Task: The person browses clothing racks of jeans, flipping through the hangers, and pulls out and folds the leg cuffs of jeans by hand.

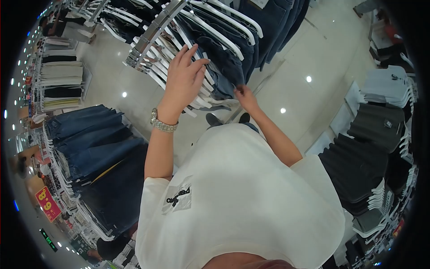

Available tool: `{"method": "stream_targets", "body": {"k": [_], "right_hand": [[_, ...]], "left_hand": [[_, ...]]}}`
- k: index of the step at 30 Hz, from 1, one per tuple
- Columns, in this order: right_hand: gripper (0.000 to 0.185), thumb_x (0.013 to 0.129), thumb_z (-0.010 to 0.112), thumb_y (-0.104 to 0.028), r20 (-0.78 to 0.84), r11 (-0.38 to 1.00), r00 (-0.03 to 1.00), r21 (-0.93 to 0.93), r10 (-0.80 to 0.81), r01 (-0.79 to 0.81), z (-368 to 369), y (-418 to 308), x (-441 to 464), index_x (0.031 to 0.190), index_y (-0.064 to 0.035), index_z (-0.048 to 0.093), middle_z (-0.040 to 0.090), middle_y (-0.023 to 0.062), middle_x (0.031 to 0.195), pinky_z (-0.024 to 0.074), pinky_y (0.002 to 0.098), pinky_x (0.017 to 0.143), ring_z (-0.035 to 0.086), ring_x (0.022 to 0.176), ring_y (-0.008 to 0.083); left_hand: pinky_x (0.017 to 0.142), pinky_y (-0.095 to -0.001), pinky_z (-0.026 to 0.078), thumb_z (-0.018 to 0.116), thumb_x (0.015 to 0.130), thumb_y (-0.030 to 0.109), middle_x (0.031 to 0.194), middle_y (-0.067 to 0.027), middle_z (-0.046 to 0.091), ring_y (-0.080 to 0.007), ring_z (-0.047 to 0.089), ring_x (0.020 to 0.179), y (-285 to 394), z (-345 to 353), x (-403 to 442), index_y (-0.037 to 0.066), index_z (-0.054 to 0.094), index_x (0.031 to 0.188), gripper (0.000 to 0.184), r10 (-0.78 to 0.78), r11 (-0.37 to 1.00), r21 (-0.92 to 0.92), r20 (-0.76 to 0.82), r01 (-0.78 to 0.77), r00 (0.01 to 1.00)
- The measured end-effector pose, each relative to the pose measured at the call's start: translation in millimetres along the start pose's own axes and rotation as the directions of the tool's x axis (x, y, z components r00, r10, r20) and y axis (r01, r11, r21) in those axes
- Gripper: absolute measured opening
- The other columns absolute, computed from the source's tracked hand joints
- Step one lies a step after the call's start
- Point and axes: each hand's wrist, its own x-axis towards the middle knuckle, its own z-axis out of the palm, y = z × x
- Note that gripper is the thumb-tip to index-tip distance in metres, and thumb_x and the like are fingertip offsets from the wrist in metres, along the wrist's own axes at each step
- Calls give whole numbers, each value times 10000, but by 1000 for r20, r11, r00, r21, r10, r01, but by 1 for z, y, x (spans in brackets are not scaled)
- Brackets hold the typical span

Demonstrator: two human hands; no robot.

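Observation:
My left hand, with a metal watch on its wrist, is over a row of white hangers near the end of a chrome rail. Its fingers are stretched and spread, and they appear to rest on the hangers. Dark blue jeans hang from the rail just right of that hand. The curled fingers of my right hand pinch the lower edge of these jeans. Exactly what lies between the right fingertips is small and partly hidden.
More dark jeans hang farther along the rail. Blue jeans fill a rack at left, near a red price sign. Dark trousers hang at right. Shiny floor tiles lie beyond my feet. Other people stand in the far corners.

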Motion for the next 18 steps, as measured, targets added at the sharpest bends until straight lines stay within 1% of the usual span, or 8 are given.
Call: {"method": "stream_targets", "body": {"k": [1, 3, 6, 9, 12, 15, 16, 18], "right_hand": [[465, 883, 668, -321, -124, 999, 991, 8, -49, 51, -3, -3, 1, 1212, 3, 612, 663, 220, 1138, 506, 445, 895, 648, 1038, 375], [525, 888, 676, -321, -369, 988, 919, 4, -141, 153, -11, -12, 9, 1268, 27, 580, 625, 243, 1219, 493, 443, 928, 623, 1102, 379], [591, 881, 684, -336, -276, 945, 911, -208, -305, 254, -18, -30, 32, 1314, 43, 547, 574, 263, 1274, 481, 431, 959, 583, 1157, 396], [516, 879, 682, -339, -154, 913, 926, -286, -344, 291, -9, -49, 52, 1235, 25, 597, 628, 254, 1170, 503, 448, 920, 613, 1091, 408], [331, 827, 684, -209, 9, 905, 962, -335, -273, 261, 4, -67, 55, 1067, 14, 631, 677, 258, 951, 533, 483, 767, 658, 903, 426], [218, 785, 661, -135, 136, 816, 904, -390, -406, 425, 25, -92, 32, 954, 3, 643, 678, 238, 828, 538, 491, 732, 668, 809, 432], [201, 741, 642, -78, 149, 784, 865, -371, -479, 497, 30, -98, 25, 918, 17, 650, 677, 253, 829, 546, 488, 732, 675, 813, 426], [167, 728, 628, -62, 187, 795, 890, -400, -416, 456, 38, -112, 16, 869, 22, 659, 680, 255, 820, 549, 491, 737, 681, 812, 424]], "left_hand": [[1102, -481, 340, 560, 936, 144, 1419, -182, 534, -408, 415, 1365, 0, 0, 0, 107, 710, 1105, 229, -2, 1000, 11, -3, 2, 1000], [1104, -481, 336, 557, 937, 145, 1418, -176, 536, -405, 415, 1364, 0, 2, 1, 112, 712, 1102, 229, 0, 999, 33, -9, 0, 1000], [1109, -480, 330, 553, 941, 149, 1418, -165, 536, -400, 413, 1364, -1, 2, 1, 118, 710, 1110, 233, 4, 998, 63, -14, -3, 1000], [1112, -480, 325, 553, 943, 153, 1424, -161, 530, -398, 410, 1365, 0, 3, 1, 126, 710, 1114, 233, 8, 997, 75, -9, -7, 1000], [1111, -482, 326, 547, 949, 155, 1425, -161, 525, -400, 411, 1363, -1, 3, 2, 107, 677, 1182, 271, 29, 995, 96, 11, -30, 1000], [1110, -487, 327, 538, 955, 151, 1443, -168, 506, -408, 405, 1364, -5, 8, 1, 79, 615, 1278, 340, 23, 997, 72, -27, -21, 999], [1116, -496, 316, 547, 944, 149, 1448, -173, 499, -407, 396, 1371, -5, 9, 2, 85, 598, 1305, 370, 37, 997, 72, -30, -35, 999], [1129, -513, 294, 564, 924, 146, 1458, -184, 485, -405, 378, 1384, -4, 9, 2, 96, 565, 1357, 436, 60, 996, 72, -39, -57, 997]]}}
